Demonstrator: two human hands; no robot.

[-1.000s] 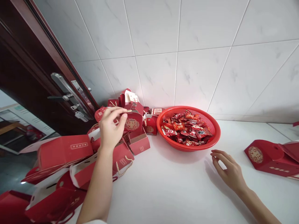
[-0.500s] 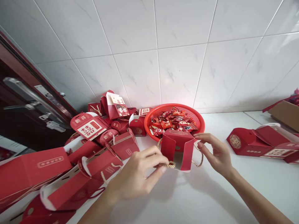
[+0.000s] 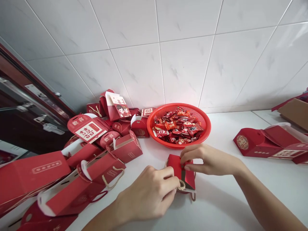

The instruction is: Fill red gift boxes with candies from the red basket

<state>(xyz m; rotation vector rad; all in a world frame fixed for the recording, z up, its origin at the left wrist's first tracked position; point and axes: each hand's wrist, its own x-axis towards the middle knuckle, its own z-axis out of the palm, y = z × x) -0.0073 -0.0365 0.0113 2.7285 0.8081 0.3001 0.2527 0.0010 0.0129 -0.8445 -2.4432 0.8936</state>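
A small red gift box (image 3: pixel 173 158) with twisted gold rope handles is between my two hands on the white tabletop, its top partly open with a dark gap showing. My left hand (image 3: pixel 154 189) is closed on the near left side of the box, beside a loop of rope handle (image 3: pixel 182 185). From the far right, my right hand (image 3: pixel 207 160) reaches over the top, its thumb and fingers closed on a flap. My left fingertips are partly hidden. Just behind the box, a red plastic basket (image 3: pixel 150 133) holds several wrapped candies (image 3: pixel 180 126).
Several red gift boxes (image 3: pixel 72 189) crowd the left side, some with raised flaps. At the right lie more red boxes (image 3: pixel 255 144) and a brown cardboard box (image 3: pixel 295 112). A tiled wall (image 3: pixel 185 70) runs along the back; a dark door (image 3: pixel 21 128) stands at far left.
The gift box has come down and nearer to me, turning so its opening faces upward. My right hand has moved from its right side onto the top flap.
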